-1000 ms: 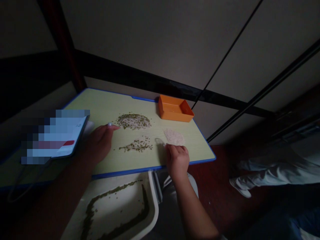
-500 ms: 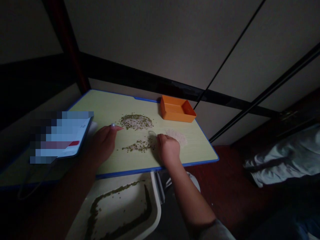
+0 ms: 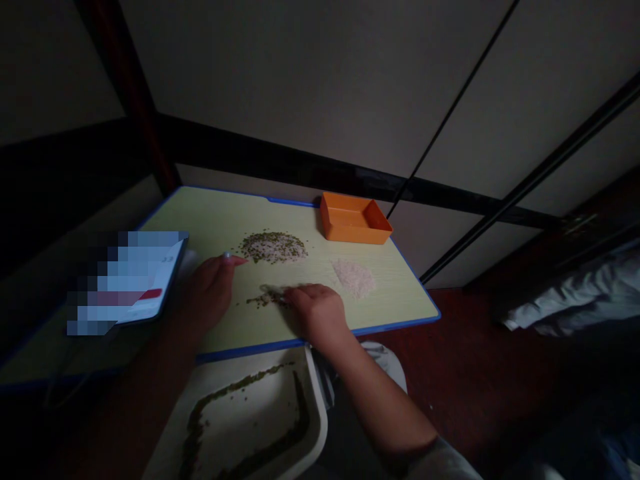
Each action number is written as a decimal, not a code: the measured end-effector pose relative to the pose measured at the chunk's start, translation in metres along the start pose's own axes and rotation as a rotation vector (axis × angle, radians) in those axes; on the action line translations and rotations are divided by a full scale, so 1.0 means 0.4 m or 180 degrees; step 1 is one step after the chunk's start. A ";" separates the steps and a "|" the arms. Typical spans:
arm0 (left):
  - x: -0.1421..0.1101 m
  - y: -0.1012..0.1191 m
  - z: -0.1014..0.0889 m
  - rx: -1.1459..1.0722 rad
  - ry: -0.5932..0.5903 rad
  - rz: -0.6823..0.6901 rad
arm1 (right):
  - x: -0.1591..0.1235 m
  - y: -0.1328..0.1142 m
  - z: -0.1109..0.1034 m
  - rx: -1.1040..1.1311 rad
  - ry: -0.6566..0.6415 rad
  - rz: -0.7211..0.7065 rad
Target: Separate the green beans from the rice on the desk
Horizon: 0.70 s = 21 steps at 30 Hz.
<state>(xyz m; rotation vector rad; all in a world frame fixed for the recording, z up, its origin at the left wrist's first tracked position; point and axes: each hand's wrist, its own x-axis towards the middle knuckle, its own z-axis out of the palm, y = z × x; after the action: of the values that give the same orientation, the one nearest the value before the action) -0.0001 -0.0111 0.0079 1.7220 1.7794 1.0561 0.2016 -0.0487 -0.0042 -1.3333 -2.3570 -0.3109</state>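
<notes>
My right hand (image 3: 317,310) is closed around a small, pale, see-through spoon-like tool (image 3: 271,289). Its tip is down in a small strip of mixed green beans and white grains (image 3: 260,301) on the table. Partly hidden by shadow, my left hand (image 3: 213,283) rests near the left of a larger mixed pile (image 3: 274,247), index finger stretched out, apparently holding nothing. To the right of my right hand lies a pile of white grains (image 3: 354,277), like rice. The tool's exact shape is blurred.
An orange open box (image 3: 356,235) stands at the table's back right. A lit tablet or phone (image 3: 145,280) leans at the left. Below the blue-edged table (image 3: 395,313) is a white basin (image 3: 320,427) with green beans along its inner edges. Pale cloth (image 3: 575,300) hangs at right.
My right hand has moved left and slightly nearer with the tool, into the small mixed strip, which is now more bunched. The white pile is more fully uncovered. My left hand stays nearly still.
</notes>
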 end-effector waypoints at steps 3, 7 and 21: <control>-0.003 0.005 -0.001 -0.0090 0.0032 -0.0066 | -0.017 0.008 0.007 0.0082 0.0141 -0.0127; 0.002 0.002 0.000 -0.0049 -0.0011 -0.0124 | -0.024 0.021 0.016 0.0225 0.0323 -0.0108; 0.012 -0.021 0.009 0.0102 -0.0006 0.0088 | -0.079 0.117 -0.038 0.0488 0.0896 0.1054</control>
<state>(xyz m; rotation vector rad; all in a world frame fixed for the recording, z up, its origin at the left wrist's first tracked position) -0.0033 -0.0048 0.0002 1.7709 1.7853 1.0424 0.2598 -0.0547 -0.0056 -1.4692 -1.8564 -0.1980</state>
